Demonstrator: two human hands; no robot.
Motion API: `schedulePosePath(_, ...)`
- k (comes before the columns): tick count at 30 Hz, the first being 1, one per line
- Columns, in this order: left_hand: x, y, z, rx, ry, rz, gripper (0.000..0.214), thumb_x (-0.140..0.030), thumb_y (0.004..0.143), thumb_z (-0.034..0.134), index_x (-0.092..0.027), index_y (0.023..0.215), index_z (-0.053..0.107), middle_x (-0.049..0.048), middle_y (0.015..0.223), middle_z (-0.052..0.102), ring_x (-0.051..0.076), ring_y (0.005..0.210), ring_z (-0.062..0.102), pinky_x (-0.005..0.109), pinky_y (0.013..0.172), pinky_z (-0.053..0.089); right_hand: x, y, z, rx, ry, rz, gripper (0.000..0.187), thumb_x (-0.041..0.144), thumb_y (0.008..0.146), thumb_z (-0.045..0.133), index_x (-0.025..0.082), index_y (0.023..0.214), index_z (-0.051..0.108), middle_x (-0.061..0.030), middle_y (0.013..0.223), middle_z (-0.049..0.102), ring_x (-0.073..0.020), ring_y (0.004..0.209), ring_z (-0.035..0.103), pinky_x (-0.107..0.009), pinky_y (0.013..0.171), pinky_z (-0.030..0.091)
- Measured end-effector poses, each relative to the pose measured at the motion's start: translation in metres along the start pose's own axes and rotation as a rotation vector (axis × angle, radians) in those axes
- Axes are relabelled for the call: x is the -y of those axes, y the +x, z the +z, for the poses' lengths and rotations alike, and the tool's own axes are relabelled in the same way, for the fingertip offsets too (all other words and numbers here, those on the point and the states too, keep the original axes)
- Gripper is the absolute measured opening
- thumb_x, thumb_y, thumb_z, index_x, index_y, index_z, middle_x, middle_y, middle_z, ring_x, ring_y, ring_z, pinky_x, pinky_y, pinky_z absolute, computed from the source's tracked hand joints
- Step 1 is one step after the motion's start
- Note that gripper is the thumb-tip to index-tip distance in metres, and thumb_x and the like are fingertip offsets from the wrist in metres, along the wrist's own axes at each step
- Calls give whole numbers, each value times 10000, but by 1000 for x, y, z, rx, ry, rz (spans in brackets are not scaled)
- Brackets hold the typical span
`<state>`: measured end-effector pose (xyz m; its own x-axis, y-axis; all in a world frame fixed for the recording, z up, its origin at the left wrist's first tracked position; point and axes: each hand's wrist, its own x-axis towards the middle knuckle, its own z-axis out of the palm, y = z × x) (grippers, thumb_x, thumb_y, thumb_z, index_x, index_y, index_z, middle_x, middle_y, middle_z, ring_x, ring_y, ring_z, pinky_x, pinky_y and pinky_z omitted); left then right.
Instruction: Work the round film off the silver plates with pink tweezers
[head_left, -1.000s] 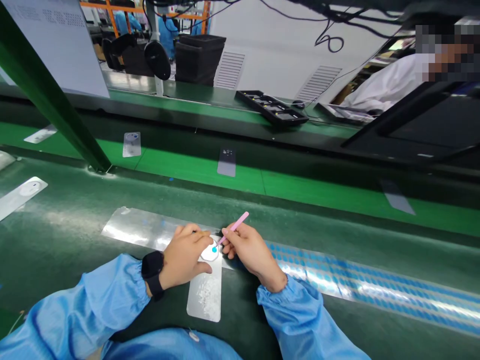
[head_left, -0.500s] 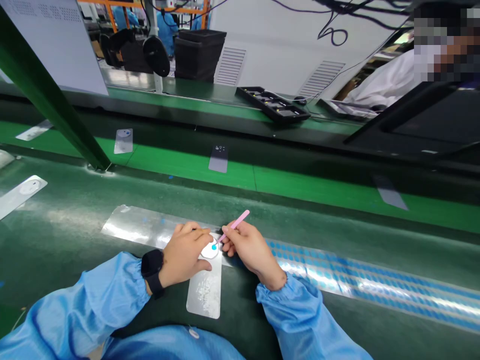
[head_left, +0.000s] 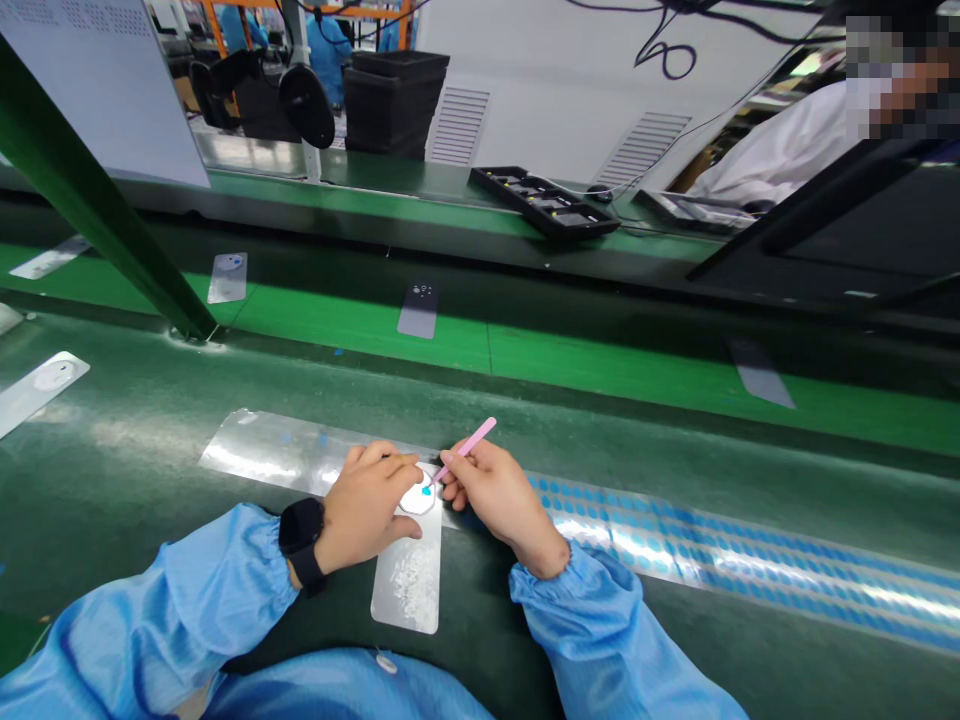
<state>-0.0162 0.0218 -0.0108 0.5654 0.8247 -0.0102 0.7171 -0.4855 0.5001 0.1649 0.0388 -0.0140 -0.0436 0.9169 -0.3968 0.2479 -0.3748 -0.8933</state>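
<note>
A silvery rectangular cover (head_left: 409,585) lies on the dark green bench in front of me. My left hand (head_left: 367,505), with a black watch on the wrist, presses on its top end, fingers curled around the white round patch (head_left: 417,498). My right hand (head_left: 491,495) pinches pink tweezers (head_left: 466,448), whose tip holds a small blue dot sticker (head_left: 427,490) on the patch. A long shiny sheet of blue dot stickers (head_left: 712,560) runs right from my hands.
Similar covers (head_left: 418,310) (head_left: 227,277) ride the bright green belt beyond the bench; another (head_left: 37,385) lies at far left. A green slanted post (head_left: 112,220) stands at left. A black tray (head_left: 544,205) and a seated person in white (head_left: 787,150) are across the line.
The covers on the green belt have drifted left. My hands and the tweezers stay nearly still over the white patch.
</note>
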Motion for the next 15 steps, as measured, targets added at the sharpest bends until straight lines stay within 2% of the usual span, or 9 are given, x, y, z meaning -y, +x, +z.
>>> schedulePosePath(9,0,-1,-1,4,29,23,396,-366,665,808,-216,970,604,49,1240,616,268,1123,461,440,911,343,10,-4,1,-13,-37,19,173,280,802,566,182,662,541,27,470,593,-98,373,545,-197,387,430)
schedulePosePath(15,1,-1,0,4,49,32,395,-373,655,815,-219,956,612,48,1253,609,272,1123,461,442,906,348,6,-3,1,1,-19,-14,160,284,811,547,179,691,534,30,487,597,-98,375,545,-200,390,427)
